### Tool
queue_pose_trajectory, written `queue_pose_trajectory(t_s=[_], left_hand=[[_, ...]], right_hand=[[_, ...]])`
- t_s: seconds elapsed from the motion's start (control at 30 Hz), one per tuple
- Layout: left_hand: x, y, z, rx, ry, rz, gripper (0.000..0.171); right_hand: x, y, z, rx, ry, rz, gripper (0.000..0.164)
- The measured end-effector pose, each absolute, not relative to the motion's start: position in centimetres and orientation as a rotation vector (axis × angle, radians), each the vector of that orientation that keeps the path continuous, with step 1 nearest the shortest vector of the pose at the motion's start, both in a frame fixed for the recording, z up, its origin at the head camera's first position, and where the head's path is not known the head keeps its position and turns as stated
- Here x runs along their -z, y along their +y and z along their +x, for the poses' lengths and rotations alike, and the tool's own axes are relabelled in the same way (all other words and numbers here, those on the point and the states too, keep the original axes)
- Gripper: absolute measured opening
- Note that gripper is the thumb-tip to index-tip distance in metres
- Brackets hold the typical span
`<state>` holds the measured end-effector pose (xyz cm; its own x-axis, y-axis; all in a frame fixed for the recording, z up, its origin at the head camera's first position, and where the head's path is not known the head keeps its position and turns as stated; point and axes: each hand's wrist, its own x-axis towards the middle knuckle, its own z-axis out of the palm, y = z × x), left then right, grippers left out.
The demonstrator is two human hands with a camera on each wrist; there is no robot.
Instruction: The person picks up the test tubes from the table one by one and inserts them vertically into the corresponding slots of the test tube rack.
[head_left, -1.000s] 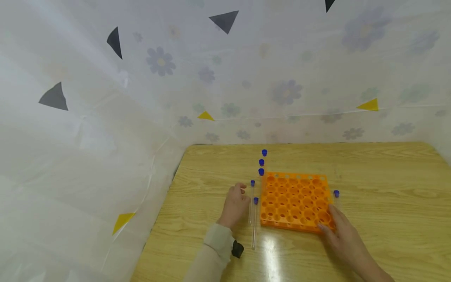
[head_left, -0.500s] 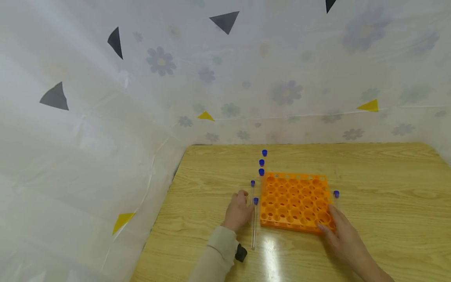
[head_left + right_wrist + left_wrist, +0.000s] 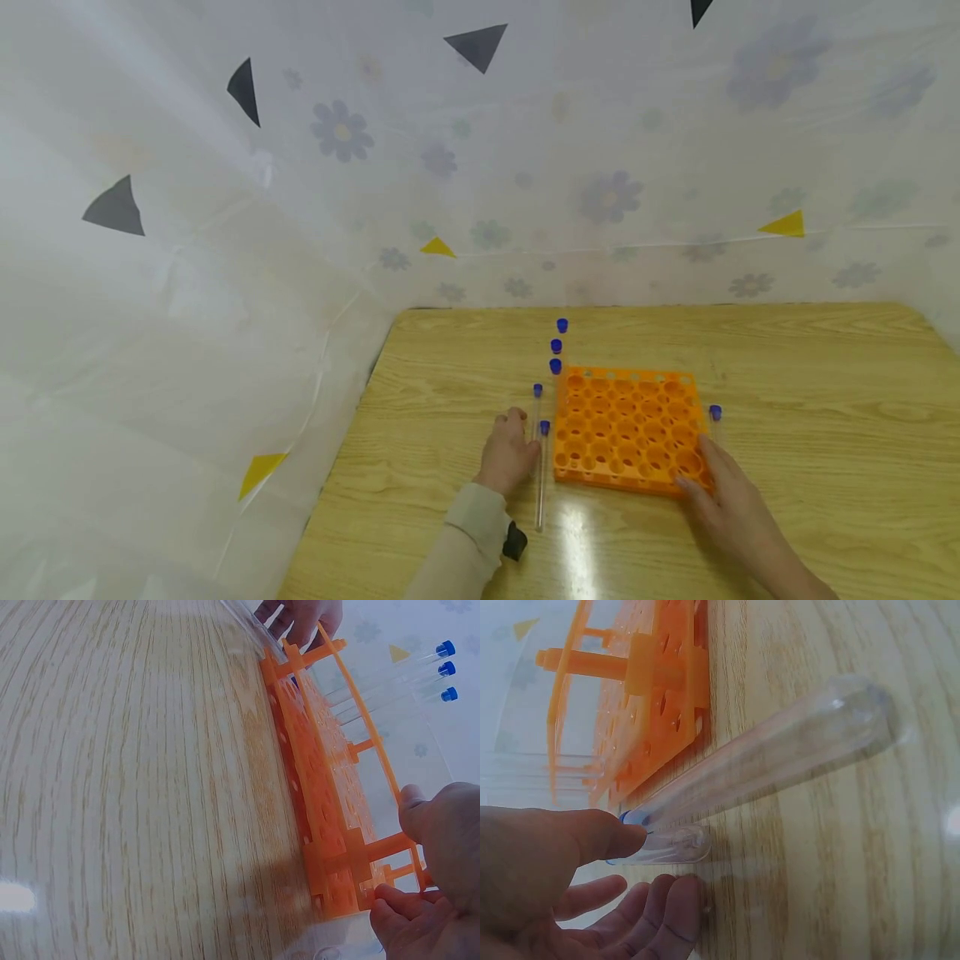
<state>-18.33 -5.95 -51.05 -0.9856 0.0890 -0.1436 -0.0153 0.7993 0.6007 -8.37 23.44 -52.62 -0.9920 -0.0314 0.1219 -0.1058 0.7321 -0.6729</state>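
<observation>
My left hand (image 3: pixel 510 454) is at the left of the orange test tube rack (image 3: pixel 626 433), beside two clear test tubes with blue caps. The nearer test tube (image 3: pixel 541 492) lies on the table; the other test tube (image 3: pixel 537 408) lies partly behind the hand. In the left wrist view the thumb (image 3: pixel 611 832) overlaps the shorter-looking tube (image 3: pixel 679 846), and the loosely bent fingers (image 3: pixel 660 915) stay apart from the thumb on its other side. My right hand (image 3: pixel 738 508) grips the rack's near right corner, thumb on the top plate (image 3: pixel 411 814), fingers underneath it.
Three capped tubes (image 3: pixel 409 675) stand upright at the rack's left side, their blue caps (image 3: pixel 556 346) rising above it. Another blue-capped tube (image 3: pixel 716 425) lies right of the rack, partly hidden by the right hand. White sheeting (image 3: pixel 615 150) hangs behind the table's back edge.
My left hand has moved slightly nearer and to the right, its thumb now over the farther loose test tube. The right hand and the rack stay put.
</observation>
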Motion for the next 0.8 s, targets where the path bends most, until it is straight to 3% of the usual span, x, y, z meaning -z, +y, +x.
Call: queue_pose_trajectory(t_s=[0.8], left_hand=[[51.19, -6.31, -18.44, -0.783, 2.886, 0.053, 0.029]], right_hand=[[52.76, 23.43, -8.37, -1.109, -2.806, 0.128, 0.071]])
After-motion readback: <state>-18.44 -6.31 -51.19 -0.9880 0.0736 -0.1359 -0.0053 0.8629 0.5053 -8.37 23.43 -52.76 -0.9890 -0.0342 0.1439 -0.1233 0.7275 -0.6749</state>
